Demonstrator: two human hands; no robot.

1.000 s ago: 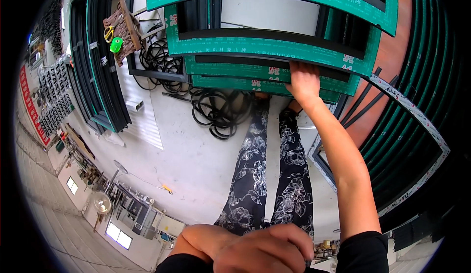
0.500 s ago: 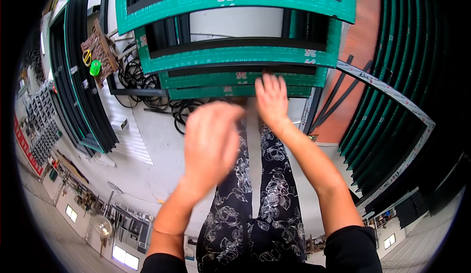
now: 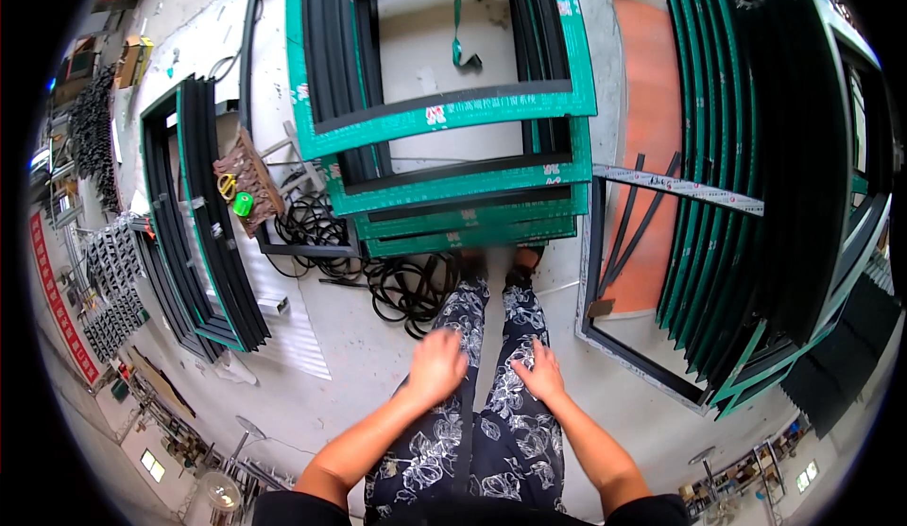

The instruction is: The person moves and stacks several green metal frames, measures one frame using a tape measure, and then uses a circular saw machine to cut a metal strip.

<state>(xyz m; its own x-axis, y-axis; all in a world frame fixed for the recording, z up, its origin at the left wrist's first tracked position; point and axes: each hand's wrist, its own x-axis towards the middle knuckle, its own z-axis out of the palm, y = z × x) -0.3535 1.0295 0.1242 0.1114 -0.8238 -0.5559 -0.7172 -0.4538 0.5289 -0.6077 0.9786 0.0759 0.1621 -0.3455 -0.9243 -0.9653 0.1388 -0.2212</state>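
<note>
My left hand point(image 3: 437, 367) hovers over my left thigh with its fingers curled closed. Whatever it grips is hidden; a plain dark band point(image 3: 463, 450) runs down over the patterned trousers beside it, and I cannot tell whether the two are joined. Above the right thigh, my right hand point(image 3: 539, 372) is open and holds nothing, thumb apart from the fingers. Both hands are apart from the stack of green-filmed window frames point(image 3: 472, 110) ahead of my feet. These rectangular frames have black inner edges and overlap in steps, the nearest ones lowest in view.
Coiled black cord or strip point(image 3: 406, 290) lies left of my feet. Further left, a brown textured stand point(image 3: 248, 172) carries yellow scissors point(image 3: 226, 186) and a green roll point(image 3: 243, 205). More frames lean at left point(image 3: 203, 233) and right point(image 3: 709, 176), with a grey frame point(image 3: 642, 372) nearer right.
Both hands have drawn back toward my body, the right one leaving the near edge of the stacked frames. My view has shifted, showing more of the stack and floor.
</note>
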